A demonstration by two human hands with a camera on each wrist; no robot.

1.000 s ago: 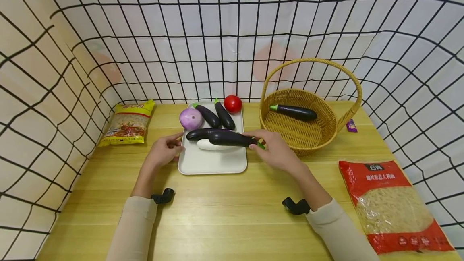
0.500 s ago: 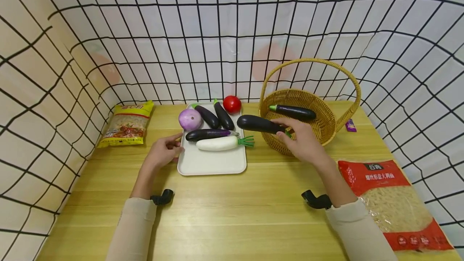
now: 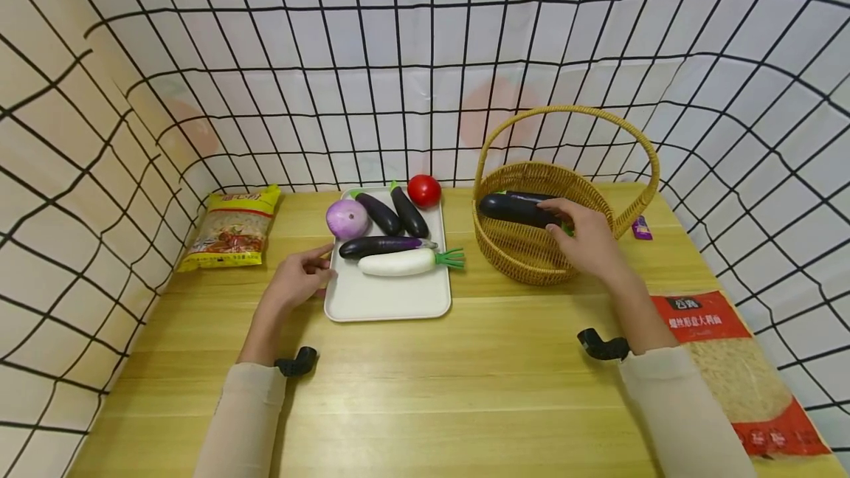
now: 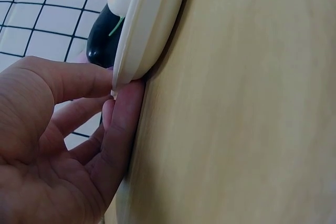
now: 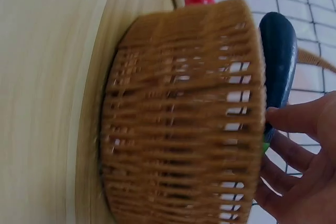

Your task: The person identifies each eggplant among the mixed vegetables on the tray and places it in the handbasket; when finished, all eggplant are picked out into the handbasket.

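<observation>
My right hand (image 3: 583, 236) grips a dark eggplant (image 3: 514, 210) near its green stem end, above the wicker basket (image 3: 524, 271). In the right wrist view the held eggplant (image 5: 278, 61) shows just past the basket rim. Behind it in the head view, a second eggplant lies in the basket, mostly covered. My left hand (image 3: 297, 276) pinches the left edge of the white tray (image 3: 388, 301), thumb above and fingers below in the left wrist view. On the tray are a white radish (image 3: 398, 262), a long purple eggplant (image 3: 378, 246), two small eggplants (image 3: 409, 212) and a round purple vegetable (image 3: 347, 219).
A tomato (image 3: 424, 191) sits at the tray's back right corner. A yellow food bag (image 3: 232, 227) lies at the left, a red pasta bag (image 3: 737, 375) at the right. The basket's tall handle (image 3: 564, 109) arches over it. A small purple packet (image 3: 641, 228) lies beside the basket.
My right hand has carried the eggplant from above the tray rightward to over the basket, uncovering the radish and the long eggplant. The left hand has stayed at the tray's edge.
</observation>
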